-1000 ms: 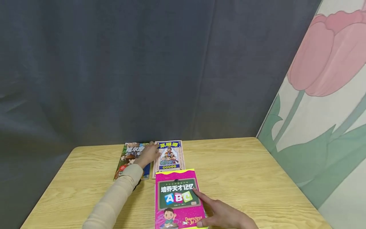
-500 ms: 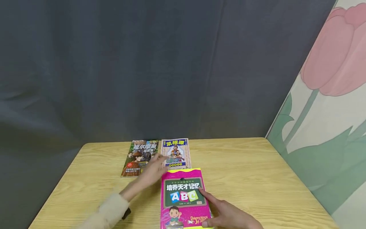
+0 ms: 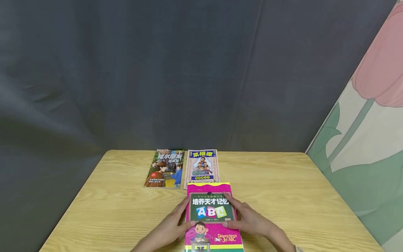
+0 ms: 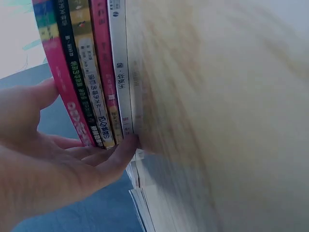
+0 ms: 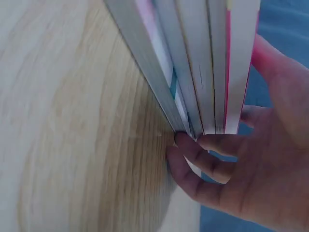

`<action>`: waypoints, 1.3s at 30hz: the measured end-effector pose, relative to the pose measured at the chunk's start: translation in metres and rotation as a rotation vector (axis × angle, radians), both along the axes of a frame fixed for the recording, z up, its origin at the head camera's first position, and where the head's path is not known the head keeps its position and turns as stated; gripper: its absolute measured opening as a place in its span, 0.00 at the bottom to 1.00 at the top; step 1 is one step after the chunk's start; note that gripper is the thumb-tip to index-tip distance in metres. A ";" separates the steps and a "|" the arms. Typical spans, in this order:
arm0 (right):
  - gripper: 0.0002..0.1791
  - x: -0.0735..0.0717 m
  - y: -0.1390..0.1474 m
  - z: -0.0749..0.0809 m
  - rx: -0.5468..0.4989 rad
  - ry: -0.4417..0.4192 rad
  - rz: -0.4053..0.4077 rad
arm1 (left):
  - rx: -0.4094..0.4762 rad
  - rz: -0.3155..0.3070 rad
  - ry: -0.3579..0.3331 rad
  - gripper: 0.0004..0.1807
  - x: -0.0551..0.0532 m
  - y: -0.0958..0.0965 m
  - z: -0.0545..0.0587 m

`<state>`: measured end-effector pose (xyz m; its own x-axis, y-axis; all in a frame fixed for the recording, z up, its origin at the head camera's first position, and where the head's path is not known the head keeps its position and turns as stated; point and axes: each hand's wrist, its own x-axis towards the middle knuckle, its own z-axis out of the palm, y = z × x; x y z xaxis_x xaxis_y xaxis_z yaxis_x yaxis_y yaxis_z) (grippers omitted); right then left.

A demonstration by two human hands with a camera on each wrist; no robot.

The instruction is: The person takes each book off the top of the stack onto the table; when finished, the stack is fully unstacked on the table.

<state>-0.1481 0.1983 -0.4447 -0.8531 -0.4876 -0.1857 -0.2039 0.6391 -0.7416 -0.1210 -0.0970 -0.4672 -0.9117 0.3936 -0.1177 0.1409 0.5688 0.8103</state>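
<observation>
A stack of several books stands on the table, topped by a pink book point(image 3: 211, 216) with "ABC" on a green board. My left hand point(image 3: 171, 224) holds the stack's left side, thumb over the cover edge. From the right, my right hand point(image 3: 252, 218) holds the other side with its thumb and index finger on the cover. In the left wrist view the coloured spines point(image 4: 84, 67) line up unevenly, fingers at their far end. Page edges point(image 5: 193, 63) face the right palm in the right wrist view, with fingertips low by the tabletop.
Behind the stack lie two books side by side: a dark illustrated one point(image 3: 165, 170) and a blue-bordered one point(image 3: 203, 166), whose near end the pink book overlaps in view. The wooden table point(image 3: 119, 199) ends at a dark curtain point(image 3: 157, 77); a tulip-painted wall point(image 3: 362, 147) rises right.
My left hand has come back from the two rear books to the left side of the stack. The right hand stays at the stack's right side. The head view has turned left.
</observation>
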 end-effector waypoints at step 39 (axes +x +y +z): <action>0.47 -0.018 0.061 -0.021 -0.666 -0.554 0.185 | -0.040 -0.089 0.102 0.49 -0.002 -0.008 -0.002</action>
<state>-0.1663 0.2591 -0.4660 -0.6215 -0.7631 -0.1771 0.2381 0.0314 -0.9707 -0.1234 -0.1047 -0.4691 -0.8816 0.4700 -0.0434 0.2727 0.5821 0.7660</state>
